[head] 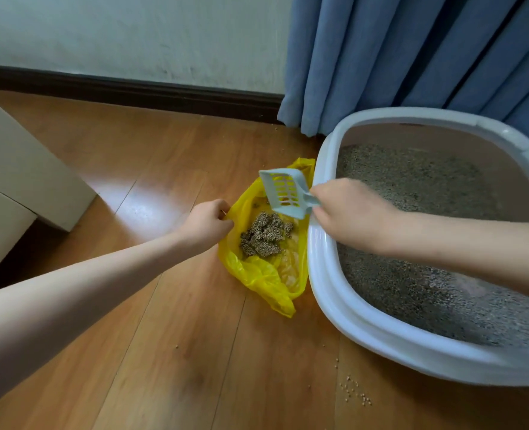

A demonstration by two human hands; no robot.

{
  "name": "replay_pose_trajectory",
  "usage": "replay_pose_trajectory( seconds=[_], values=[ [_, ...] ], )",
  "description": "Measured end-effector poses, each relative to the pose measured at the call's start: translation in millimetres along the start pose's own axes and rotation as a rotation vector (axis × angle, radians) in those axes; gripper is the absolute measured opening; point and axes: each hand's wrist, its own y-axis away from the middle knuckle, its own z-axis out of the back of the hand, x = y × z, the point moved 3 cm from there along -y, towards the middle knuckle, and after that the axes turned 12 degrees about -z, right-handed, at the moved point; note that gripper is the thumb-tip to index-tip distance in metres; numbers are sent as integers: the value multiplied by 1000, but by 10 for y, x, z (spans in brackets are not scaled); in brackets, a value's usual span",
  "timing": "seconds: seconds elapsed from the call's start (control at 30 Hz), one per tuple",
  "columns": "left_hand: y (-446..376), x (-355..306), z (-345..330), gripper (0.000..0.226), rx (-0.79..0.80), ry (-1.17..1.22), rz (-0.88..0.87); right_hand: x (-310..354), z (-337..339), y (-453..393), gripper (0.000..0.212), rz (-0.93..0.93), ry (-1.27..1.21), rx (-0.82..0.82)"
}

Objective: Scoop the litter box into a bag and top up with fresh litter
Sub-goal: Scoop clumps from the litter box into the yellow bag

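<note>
Left hand [207, 223] grip pinches crumpled yellow plastic bag [266, 274] rim, left of grey-white litter box [344, 308] | right hand [347, 209] grip curls round pale blue slotted scoop [285, 192] above bag | brown litter clumps [264, 234] inside bag, on wooden floor [164, 352]

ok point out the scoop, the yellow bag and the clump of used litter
scoop [285, 189]: head view, on its slotted blade
yellow bag [257, 271]: head view, on the crumpled near side
clump of used litter [264, 234]: head view, middle of the clump
</note>
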Motion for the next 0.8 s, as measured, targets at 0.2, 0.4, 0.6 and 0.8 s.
replay_pose_trajectory(
  seconds=[0.2,0.4,0.6,0.8],
  values=[
    [24,-137,23,47,-126,21,-76,-700,335,199,30,-378,-637,22],
    [60,-811,61,42,-153,-49,-447,-1463,428,474,23,-573,-763,44],
    [96,-1419,-131,66,106,-367,-906,-1911,501,464,20,-383,-166,178],
    [47,-1430,-276,90,258,-608,-946,-2398,478,304,21,-444,301,251]
  ],
)
